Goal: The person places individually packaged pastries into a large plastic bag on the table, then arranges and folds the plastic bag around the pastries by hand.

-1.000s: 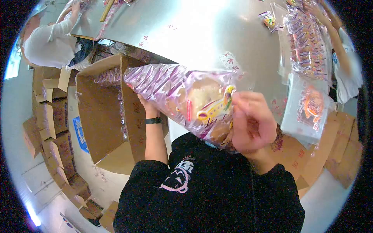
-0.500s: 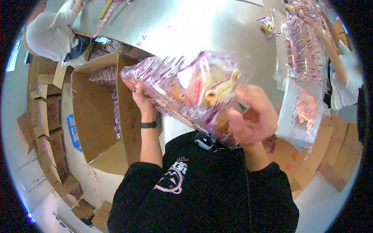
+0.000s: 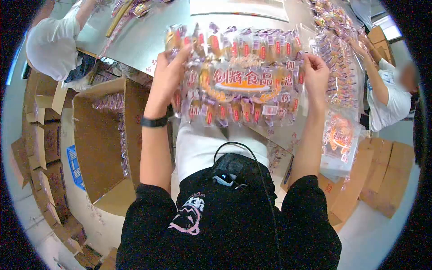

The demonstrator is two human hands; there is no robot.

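A large clear plastic bag of individually wrapped snacks (image 3: 245, 82) is stretched out flat in front of me, its orange logo and lettering facing up. Rows of small packets with red labels show through the film. My left hand (image 3: 170, 74), with a dark band on its wrist, is closed on the bag's left side, thumb on top. At the upper right edge, my right hand (image 3: 316, 72) pinches the plastic film. The bag is over the near edge of the metal table (image 3: 171, 27).
To the left stands a tall open carton (image 3: 101, 144) with packets inside, beside a blue crate (image 3: 74, 166). Rows of packets (image 3: 337, 67) and printed bags (image 3: 339, 139) lie to the right. One co-worker (image 3: 51, 47) is at left, another (image 3: 391, 85) at right.
The bag has turned from a tilted, side-on position to flat and face up, farther from my body. My right hand has moved up to its right edge.
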